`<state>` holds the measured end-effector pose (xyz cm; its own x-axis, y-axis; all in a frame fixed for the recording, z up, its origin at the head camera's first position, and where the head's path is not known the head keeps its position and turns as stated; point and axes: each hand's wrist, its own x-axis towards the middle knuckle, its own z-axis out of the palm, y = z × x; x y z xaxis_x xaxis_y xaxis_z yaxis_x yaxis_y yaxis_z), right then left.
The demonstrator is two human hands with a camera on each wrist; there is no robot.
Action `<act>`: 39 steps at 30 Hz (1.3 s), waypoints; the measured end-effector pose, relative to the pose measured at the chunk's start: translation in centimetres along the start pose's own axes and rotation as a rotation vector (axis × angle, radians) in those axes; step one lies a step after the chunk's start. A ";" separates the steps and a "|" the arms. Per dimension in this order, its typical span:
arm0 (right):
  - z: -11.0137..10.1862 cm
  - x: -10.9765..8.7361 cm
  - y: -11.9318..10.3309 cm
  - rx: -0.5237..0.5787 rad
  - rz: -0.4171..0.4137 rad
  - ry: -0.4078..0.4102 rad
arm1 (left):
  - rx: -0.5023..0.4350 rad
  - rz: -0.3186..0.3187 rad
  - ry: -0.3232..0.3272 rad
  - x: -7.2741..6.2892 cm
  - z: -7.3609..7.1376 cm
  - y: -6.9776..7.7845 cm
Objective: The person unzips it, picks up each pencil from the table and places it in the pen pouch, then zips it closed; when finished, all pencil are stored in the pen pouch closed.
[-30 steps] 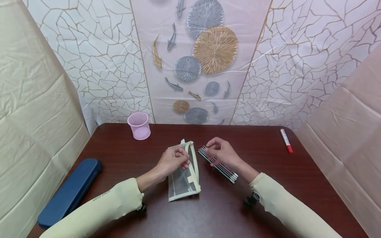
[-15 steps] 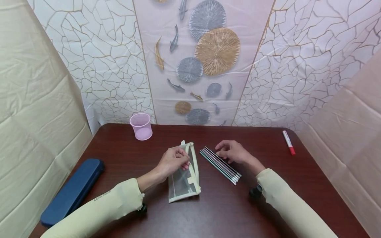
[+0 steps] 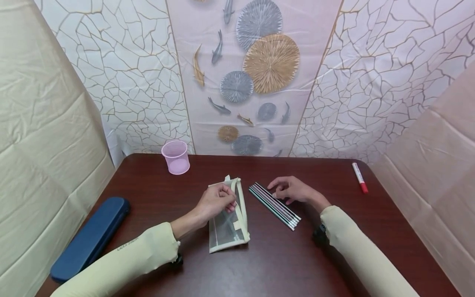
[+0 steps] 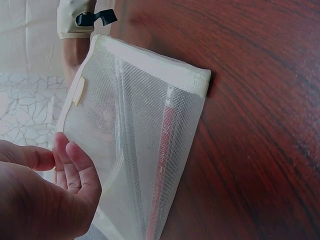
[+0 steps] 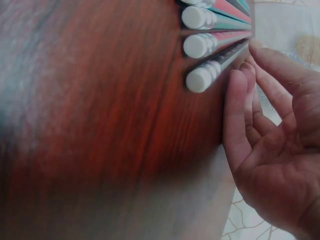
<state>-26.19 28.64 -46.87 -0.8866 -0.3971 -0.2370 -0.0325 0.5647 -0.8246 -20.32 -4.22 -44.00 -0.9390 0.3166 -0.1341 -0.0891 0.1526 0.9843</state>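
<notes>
A sheer mesh zip pouch (image 3: 224, 231) with cream edging lies on the table, its zipped side toward the right. My left hand (image 3: 215, 202) pinches that zipped edge between thumb and fingers. Through the mesh, the left wrist view shows a red pencil (image 4: 162, 150) and a darker strip beside it. Right of the pouch, several pencils (image 3: 274, 206) lie slantwise side by side, white erasers toward me. My right hand (image 3: 293, 189) is at the right side of the row, fingers loosely bent. Its thumb appears to touch the outermost black pencil (image 5: 215, 70).
A dark blue hard case (image 3: 89, 239) lies along the table's left side. Toward the back left stands a pink mesh cup (image 3: 176, 159). A white marker with a red cap (image 3: 359, 177) lies at the far right. Patterned cloth hangs behind the table.
My right hand has drawn back from over the pencils to their right side, leaving the row uncovered. The left hand keeps its hold on the pouch. The view has shifted slightly.
</notes>
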 end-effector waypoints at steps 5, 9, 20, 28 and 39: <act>0.3 0.1 0.1 -0.009 0.001 0.010 | 0.004 -0.005 -0.001 0.0 0.0 -0.1; 0.4 0.1 0.0 -0.013 -0.006 0.005 | 0.003 -0.008 -0.001 0.1 0.0 -0.2; 0.8 0.3 -0.8 -0.129 0.022 0.049 | -0.001 -0.021 0.003 0.0 -0.2 -0.3; 1.1 0.2 -2.1 -0.262 0.057 0.061 | 0.003 -0.021 -0.004 0.1 -0.1 -0.4; 1.3 0.0 -2.5 -0.308 0.075 0.116 | 0.013 -0.024 -0.009 0.1 -0.1 -0.3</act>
<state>-25.49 26.28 -45.52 -0.9380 -0.2711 -0.2161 -0.0876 0.7883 -0.6090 -20.41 -4.28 -44.31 -0.9337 0.3210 -0.1587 -0.1072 0.1724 0.9792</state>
